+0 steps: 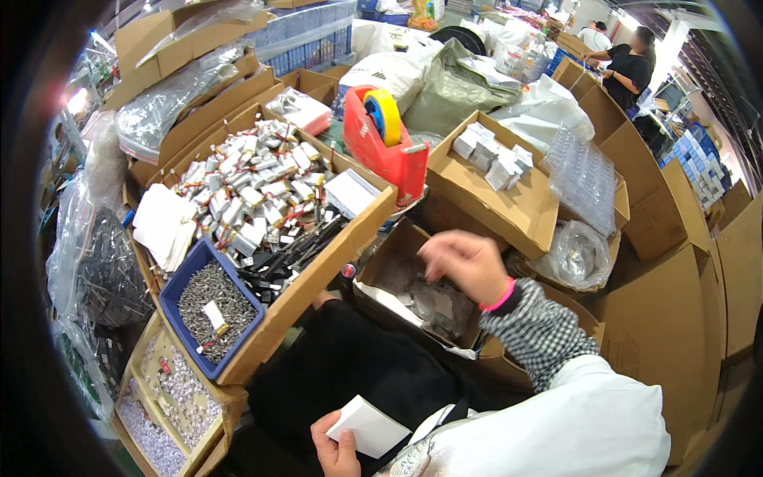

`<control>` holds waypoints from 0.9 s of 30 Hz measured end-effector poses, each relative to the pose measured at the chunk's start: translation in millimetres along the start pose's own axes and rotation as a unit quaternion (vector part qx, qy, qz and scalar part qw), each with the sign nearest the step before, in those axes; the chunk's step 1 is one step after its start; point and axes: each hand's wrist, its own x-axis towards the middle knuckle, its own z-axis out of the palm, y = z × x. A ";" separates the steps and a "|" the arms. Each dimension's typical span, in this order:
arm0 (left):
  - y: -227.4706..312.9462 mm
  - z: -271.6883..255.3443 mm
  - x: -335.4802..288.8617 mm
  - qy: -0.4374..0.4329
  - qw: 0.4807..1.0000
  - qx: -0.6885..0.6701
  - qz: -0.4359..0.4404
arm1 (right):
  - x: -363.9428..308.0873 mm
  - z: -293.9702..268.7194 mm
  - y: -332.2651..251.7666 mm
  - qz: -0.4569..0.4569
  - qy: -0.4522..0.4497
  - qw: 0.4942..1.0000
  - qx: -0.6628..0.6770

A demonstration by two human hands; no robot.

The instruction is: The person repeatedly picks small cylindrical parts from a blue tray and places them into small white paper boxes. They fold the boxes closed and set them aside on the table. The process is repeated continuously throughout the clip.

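**Left hand on white box, right hand over parts carton**

Gripped between your thumb and fingers, the small white box (367, 427) sits in your left hand (338, 447) at the lower edge of the view, thumb lying across its near corner, the box tilted up and to the right. Your right hand (465, 264) is well apart from it, up and to the right, fingers curled and bunched together over the open brown carton (380, 262); it is motion-blurred, so you cannot tell whether anything is pinched in the fingertips. A pink band and a checked cuff sit at that wrist.

Inside the carton lie grey flat pieces (433, 302) just below the right hand. A dark cloth (350, 362) covers your lap between the two hands.

To the left, a sloped cardboard tray (318, 274) holds many small white and silver parts (246, 187) and a blue bin of metal pieces (208, 306). Behind the carton stands a red tape dispenser (381, 147), and beside it a shallow carton with small white boxes (493, 155).
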 end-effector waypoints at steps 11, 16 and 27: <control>10.5 -8.1 1.5 0.112 0.992 -0.004 0.058 | 125.2 -64.9 -32.5 -0.041 0.123 0.980 -0.149; 10.6 -4.8 0.4 0.135 0.989 0.001 0.053 | 140.1 -52.1 -45.4 0.059 0.038 0.994 -0.085; 13.5 -4.6 -5.0 0.145 0.986 -0.007 0.077 | 144.4 -47.6 -48.8 0.085 0.051 0.995 -0.025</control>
